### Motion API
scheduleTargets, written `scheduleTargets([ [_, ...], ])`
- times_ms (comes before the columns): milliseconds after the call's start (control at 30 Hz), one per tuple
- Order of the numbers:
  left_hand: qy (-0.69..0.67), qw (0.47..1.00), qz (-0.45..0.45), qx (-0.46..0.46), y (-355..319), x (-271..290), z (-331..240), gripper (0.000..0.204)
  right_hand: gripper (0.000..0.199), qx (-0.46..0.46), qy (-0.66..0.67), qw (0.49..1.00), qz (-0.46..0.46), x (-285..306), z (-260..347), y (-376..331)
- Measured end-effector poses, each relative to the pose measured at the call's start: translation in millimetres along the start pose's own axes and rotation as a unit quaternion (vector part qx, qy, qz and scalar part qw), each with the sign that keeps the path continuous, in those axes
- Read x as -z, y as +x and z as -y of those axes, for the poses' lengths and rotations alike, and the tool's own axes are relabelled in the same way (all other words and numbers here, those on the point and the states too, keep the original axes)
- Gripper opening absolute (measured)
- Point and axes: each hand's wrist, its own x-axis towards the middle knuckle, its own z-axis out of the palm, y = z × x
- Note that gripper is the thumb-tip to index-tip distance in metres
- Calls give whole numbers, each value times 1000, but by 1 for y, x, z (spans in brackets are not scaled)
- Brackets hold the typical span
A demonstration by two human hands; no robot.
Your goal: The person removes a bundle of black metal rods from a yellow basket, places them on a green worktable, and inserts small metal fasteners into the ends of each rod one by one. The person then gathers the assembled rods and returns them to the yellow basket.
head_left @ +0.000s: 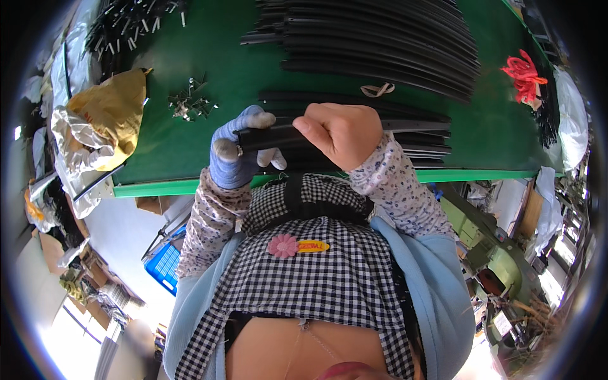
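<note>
My left hand (235,147), in a blue knitted glove with pale grey fingertips, is closed around the near-left end of a black plastic strip (277,135). A small metallic bit (240,151) shows at that end by the thumb. My bare right hand (345,134) is curled into a fist over the same strip, farther right along it. Several more black strips (418,126) lie under and beyond my right hand, close to the table's front edge. What my right fingers touch on the underside is hidden.
A large stack of black strips (380,38) fills the far middle of the green table (221,63). Small metal clips (191,101) lie left, beside a yellow sack (114,114). A beige loop (377,90) and red cord (524,76) lie right. Black metal-tipped pieces (130,28) sit far left.
</note>
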Motion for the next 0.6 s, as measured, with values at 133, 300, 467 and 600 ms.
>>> scheduleTargets([
  [133,19,998,-50,13,0,-17,-6,52,43,-31,-13,999,-6,3,5,-5],
  [300,-165,963,-120,174,-10,-21,-6,59,45,-80,-9,996,35,-4,-4,-8],
  [467,-258,941,-95,196,-8,-18,-13,55,48,-74,-19,997,33,-6,-5,-5],
  [600,-263,944,-27,197,-11,6,-9,57,48,-74,-15,997,31,-8,-3,-5],
])
